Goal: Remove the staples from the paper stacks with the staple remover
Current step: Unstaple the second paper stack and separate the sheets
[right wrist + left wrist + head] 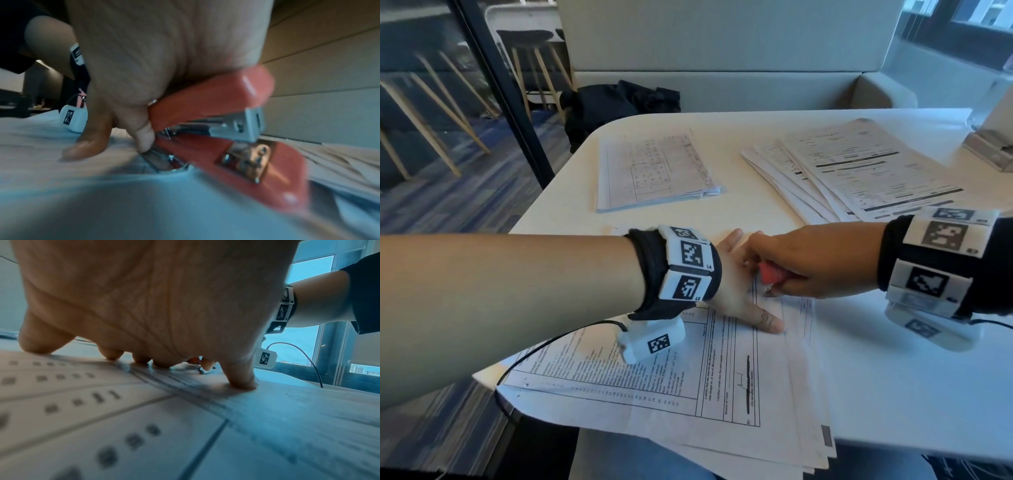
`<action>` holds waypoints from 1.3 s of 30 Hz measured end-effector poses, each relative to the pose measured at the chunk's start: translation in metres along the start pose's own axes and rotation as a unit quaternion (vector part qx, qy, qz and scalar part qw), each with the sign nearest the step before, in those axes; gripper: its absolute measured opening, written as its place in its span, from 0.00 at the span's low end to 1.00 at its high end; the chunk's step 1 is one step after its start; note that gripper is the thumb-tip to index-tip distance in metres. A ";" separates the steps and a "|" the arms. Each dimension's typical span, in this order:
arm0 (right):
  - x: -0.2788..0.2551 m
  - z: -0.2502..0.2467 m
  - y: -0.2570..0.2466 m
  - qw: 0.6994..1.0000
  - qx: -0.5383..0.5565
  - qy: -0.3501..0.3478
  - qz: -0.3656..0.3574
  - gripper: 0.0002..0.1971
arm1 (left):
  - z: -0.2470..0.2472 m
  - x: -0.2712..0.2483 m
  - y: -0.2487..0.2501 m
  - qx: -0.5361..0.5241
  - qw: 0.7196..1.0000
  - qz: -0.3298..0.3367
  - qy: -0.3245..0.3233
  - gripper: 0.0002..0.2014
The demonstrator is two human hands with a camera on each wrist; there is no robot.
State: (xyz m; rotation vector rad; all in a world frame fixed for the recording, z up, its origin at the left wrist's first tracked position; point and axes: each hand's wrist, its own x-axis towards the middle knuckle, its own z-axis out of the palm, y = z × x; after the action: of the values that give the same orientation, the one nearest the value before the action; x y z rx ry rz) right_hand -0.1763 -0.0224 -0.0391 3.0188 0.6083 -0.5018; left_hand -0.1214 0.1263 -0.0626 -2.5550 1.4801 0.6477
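A stack of printed forms point(688, 394) lies at the near edge of the white table point(893, 377). My left hand point(739, 294) presses flat on its upper part, fingers spread, fingertips and thumb point(242, 381) down on the paper point(144, 418). My right hand point(808, 267) grips a red staple remover point(772, 272) shaped like a small stapler, right beside the left hand's fingers. In the right wrist view my right hand point(144, 65) holds the red tool point(216, 97) tilted, its metal rear tip point(158, 159) down on the sheet point(41, 146). No staple is clearly visible.
Two more paper stacks lie further back: one at centre point(654, 171), a fanned one at right point(859, 171). A clear plastic stand point(993, 147) sits at the far right. A black bag point(616, 102) rests on the bench behind. The near stack overhangs the table's front edge.
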 end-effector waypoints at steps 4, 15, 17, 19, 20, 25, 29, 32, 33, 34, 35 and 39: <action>0.003 0.001 -0.004 0.977 0.177 -0.038 0.112 0.13 | -0.005 0.001 0.004 0.041 0.998 -0.015 -0.055 0.50; 0.006 -0.010 0.008 0.916 0.335 -0.074 0.208 0.12 | -0.001 0.008 -0.003 0.024 0.998 -0.032 -0.058 0.58; 0.004 -0.012 0.009 0.903 0.370 -0.073 0.207 0.12 | 0.000 0.008 -0.002 0.029 0.997 -0.035 -0.061 0.59; 0.004 -0.011 0.010 0.903 0.369 -0.070 0.207 0.12 | 0.001 0.009 -0.003 0.031 0.997 -0.037 -0.062 0.60; 0.004 -0.010 0.010 0.909 0.354 -0.069 0.210 0.13 | 0.001 0.009 -0.003 0.031 0.997 -0.035 -0.062 0.60; 0.002 -0.011 0.007 0.943 0.268 -0.052 0.191 0.15 | -0.002 0.009 -0.004 0.027 0.996 -0.035 -0.078 0.60; 0.001 -0.015 -0.002 0.972 0.158 -0.017 0.172 0.18 | -0.008 0.010 -0.005 -0.005 0.996 -0.034 -0.088 0.59; 0.000 -0.017 -0.004 0.981 0.102 0.007 0.166 0.19 | -0.010 0.010 -0.002 -0.020 0.997 -0.044 -0.068 0.58; -0.001 -0.017 -0.004 0.982 0.088 0.010 0.168 0.18 | -0.011 0.010 -0.001 -0.018 0.997 -0.050 -0.064 0.57; -0.002 -0.017 -0.003 0.983 0.076 0.010 0.169 0.18 | -0.012 0.009 0.000 -0.014 0.996 -0.057 -0.062 0.57; -0.003 -0.016 -0.003 0.983 0.068 0.010 0.170 0.18 | -0.014 0.008 -0.001 -0.009 0.996 -0.065 -0.062 0.57; -0.011 -0.010 0.000 0.984 0.075 0.008 0.158 0.16 | -0.025 0.000 -0.009 -0.004 0.998 -0.054 -0.024 0.55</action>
State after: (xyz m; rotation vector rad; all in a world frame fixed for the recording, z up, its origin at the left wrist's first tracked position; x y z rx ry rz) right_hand -0.1826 -0.0254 -0.0265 3.1741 0.0856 -0.5252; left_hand -0.1058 0.1230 -0.0409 -2.5846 1.3165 0.6949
